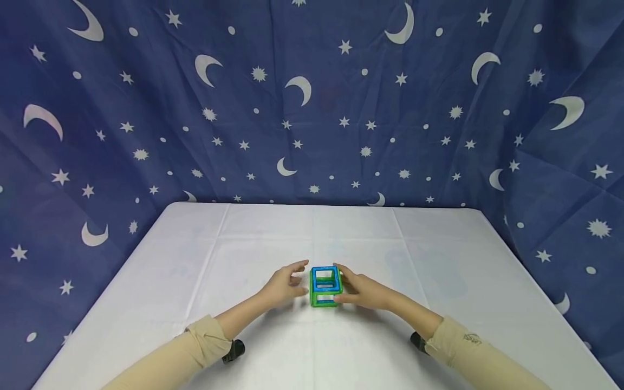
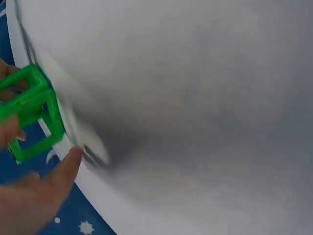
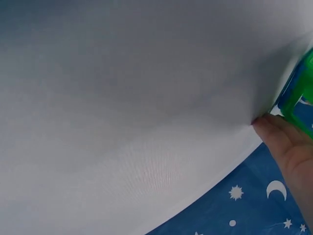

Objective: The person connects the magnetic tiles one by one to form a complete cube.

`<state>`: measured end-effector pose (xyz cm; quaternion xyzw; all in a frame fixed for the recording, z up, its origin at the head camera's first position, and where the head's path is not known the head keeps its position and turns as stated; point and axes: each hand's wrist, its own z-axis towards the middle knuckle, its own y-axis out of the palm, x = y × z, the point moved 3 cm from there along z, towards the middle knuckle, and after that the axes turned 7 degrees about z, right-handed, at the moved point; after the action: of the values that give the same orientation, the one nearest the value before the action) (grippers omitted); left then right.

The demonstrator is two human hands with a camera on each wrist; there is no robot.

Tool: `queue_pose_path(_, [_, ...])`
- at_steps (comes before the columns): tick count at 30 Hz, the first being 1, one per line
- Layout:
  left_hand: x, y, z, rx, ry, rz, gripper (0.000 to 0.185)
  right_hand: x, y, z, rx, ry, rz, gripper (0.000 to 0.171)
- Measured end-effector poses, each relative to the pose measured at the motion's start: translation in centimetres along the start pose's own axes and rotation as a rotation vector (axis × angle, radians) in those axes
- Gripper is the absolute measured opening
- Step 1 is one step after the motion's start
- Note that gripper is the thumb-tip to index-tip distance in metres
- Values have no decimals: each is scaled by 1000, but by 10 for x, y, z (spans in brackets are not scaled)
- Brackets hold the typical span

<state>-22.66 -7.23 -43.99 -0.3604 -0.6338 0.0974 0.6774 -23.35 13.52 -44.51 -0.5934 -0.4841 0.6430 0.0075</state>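
Note:
A small hollow cube of square magnetic tiles (image 1: 325, 289), with a blue top frame and green side frames, stands on the white table in the head view. My right hand (image 1: 364, 291) holds it from the right, thumb at the front face and fingers at the far side. On the left, my left hand (image 1: 281, 286) curves toward the cube with fingers spread and a small gap in between. The left wrist view shows the cube's green frames (image 2: 39, 145) beside the blurred left hand (image 2: 39, 200). Only part of the cube (image 3: 307, 88) appears past the right hand (image 3: 293, 156) in the right wrist view.
A white cloth (image 1: 273, 233) with creases covers the table. Behind and on both sides hangs a blue curtain (image 1: 331, 97) with moons and stars. Dark wrist devices (image 1: 234, 351) sit under the beige sleeves (image 1: 175, 357).

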Motion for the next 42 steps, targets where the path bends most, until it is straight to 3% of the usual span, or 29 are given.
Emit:
queue_pose_path(2, [-5,3,-1,-92,48,39,75,0,1,-1,15,-13,-1,83])
queue_pose_path(4, [-9,6,-1,-143,104,62,83,0,3,-1,39,-29,-8,81])
queue_pose_path(6, [-11,7,0,-135,153,72,84,-1,4,0,63,-52,-10,79])
queue_pose_path(10, [-16,9,1,-101,188,33,81,-1,7,2,88,-81,34,77])
queue_pose_path(14, [-17,9,2,-109,201,18,81,-1,8,4,94,-99,79,77])
queue_pose_path(21, [-14,6,3,-118,200,114,84,-4,3,6,88,-117,70,79])
queue_pose_path(24, [-9,4,4,-152,192,118,89,-5,0,6,57,-110,80,78])
queue_pose_path(28, [-1,2,7,-202,136,59,79,-4,-6,9,68,-78,162,56])
queue_pose_path(32, [1,2,19,-117,-25,-44,49,-4,-12,20,193,12,239,40])
queue_pose_path(35, [2,1,31,-57,-119,-80,39,-4,-16,28,232,110,309,35])
queue_pose_path(38, [3,0,40,-113,-174,-82,38,-4,-20,35,160,173,365,35])
queue_pose_path(42, [1,-2,46,-234,-230,-136,40,-5,-23,40,14,175,387,36])
